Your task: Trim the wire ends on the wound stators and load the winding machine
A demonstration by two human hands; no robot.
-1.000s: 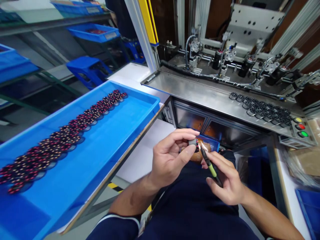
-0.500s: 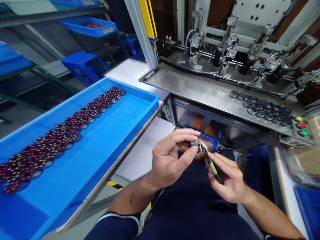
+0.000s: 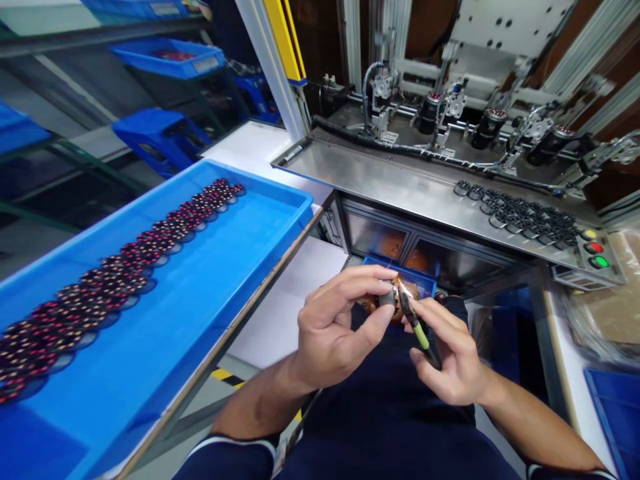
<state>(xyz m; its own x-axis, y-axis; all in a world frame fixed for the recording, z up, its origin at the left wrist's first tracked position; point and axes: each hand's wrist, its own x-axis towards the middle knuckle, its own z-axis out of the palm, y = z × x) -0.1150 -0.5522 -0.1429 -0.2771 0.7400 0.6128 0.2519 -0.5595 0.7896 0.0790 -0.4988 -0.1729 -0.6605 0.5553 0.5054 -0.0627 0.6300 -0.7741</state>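
My left hand (image 3: 340, 327) pinches a small round grey part (image 3: 386, 295) between thumb and fingers, its far face turned to the right. In my right hand (image 3: 453, 353) is a pair of small cutting pliers (image 3: 421, 335) with black and green handles. The plier jaws point up and left, close beside the grey part; I cannot tell whether they touch it. Behind both hands, low down, a blue bin (image 3: 425, 287) holds brownish material, partly hidden by my fingers.
To the left, a long blue tray (image 3: 200, 300) carries rows of round parts (image 3: 110, 283) with red and copper dots. Several black parts (image 3: 530, 217) sit on the machine's metal ledge (image 3: 360, 167). Beside them is a button box (image 3: 600, 257). A blue stool (image 3: 155, 137) stands behind.
The view has shifted slightly. My right fingers have loosened a little around the plier handles, and the plier jaws now sit nearer upright beside the grey part.
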